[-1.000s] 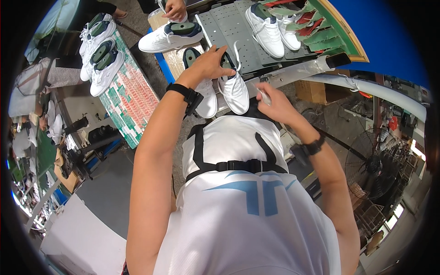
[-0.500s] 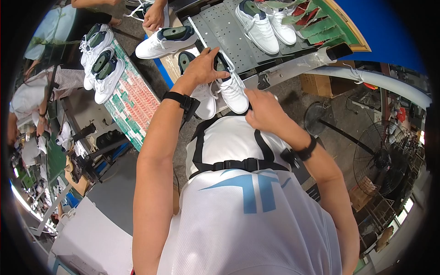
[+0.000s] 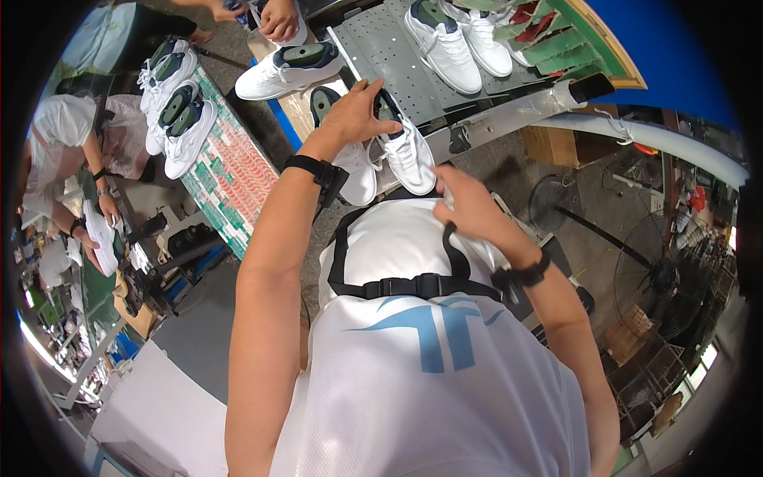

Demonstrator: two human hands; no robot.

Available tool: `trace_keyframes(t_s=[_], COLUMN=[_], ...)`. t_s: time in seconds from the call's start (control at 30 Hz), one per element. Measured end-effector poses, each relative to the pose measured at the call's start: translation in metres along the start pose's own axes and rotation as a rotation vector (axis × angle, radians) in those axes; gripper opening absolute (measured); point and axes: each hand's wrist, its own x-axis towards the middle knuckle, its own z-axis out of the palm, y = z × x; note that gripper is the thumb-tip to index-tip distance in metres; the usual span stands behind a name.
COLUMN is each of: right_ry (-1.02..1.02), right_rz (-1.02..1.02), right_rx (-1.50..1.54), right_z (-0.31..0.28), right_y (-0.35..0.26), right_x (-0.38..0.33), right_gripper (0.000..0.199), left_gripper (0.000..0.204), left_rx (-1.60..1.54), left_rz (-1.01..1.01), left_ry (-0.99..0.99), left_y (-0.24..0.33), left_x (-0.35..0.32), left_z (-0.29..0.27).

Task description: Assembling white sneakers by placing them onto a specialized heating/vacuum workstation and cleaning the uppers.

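Two white shoes near the edge, a hand at each end of the right one

Risks, left to right. Board [image 3: 232, 173]: its shoes [image 3: 189, 135] sit well apart from both hands, small danger. Side shoe [image 3: 278, 78] stands crosswise on the tabletop [image 3: 300, 115], just behind the pair; a backward shove could knock it, with a co-worker's hand [image 3: 280, 21] close behind. Left shoe [image 3: 355, 176] is just beside the right shoe [image 3: 411, 163], a lace [image 3: 377, 160] showing between; a sharp tug might snag there and drag one against the other. Both toes point at the shirt [image 3: 389, 238], near the edge, overhang unclear; too strong a pull that way, with light hold-down, could tip the right shoe off. A hasty fingertip could also mark its white toe.

Pose, same order. Left arm nearly straight, rising from the lower edge, back of hand uppermost. Left grip [image 3: 354, 116] wide: thumb on the right shoe's tongue, forefinger well parted toward the heel, other fingers partly hidden. Right elbow bent out, forearm slanting up and inward. Right grip [image 3: 474, 205] blurred just beside the right shoe's toe, fingers partly curled; cannot tell whether it holds anything, nor whether it touches the toe
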Motion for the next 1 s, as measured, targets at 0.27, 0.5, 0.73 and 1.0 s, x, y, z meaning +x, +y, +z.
trace_keyframes(t_s=[0.27,0.5,0.73,1.0], right_ry=[0.206,0.243,0.435,0.415], right_rz=[-0.135,0.262,0.111,0.165], right_rx=[-0.225,-0.104,-0.008,-0.071], right_z=[0.016,0.014,0.043,0.032], right_y=[0.015,0.054,0.053,0.069], right_x=[0.063,0.048,0.111,0.099], right_gripper=[0.066,0.058,0.027,0.013], left_gripper=[0.116,0.119,0.120,0.120], left_rx=[0.021,0.000,-0.033,-0.026], left_rz=[0.025,-0.002,-0.019,-0.017], left_ry=[-0.006,-0.030,-0.057,-0.040], left_y=[-0.002,-0.002,0.003,-0.005], left_x=[0.003,0.004,0.002,0.002], left_z=[0.000,-0.002,-0.006,0.000])
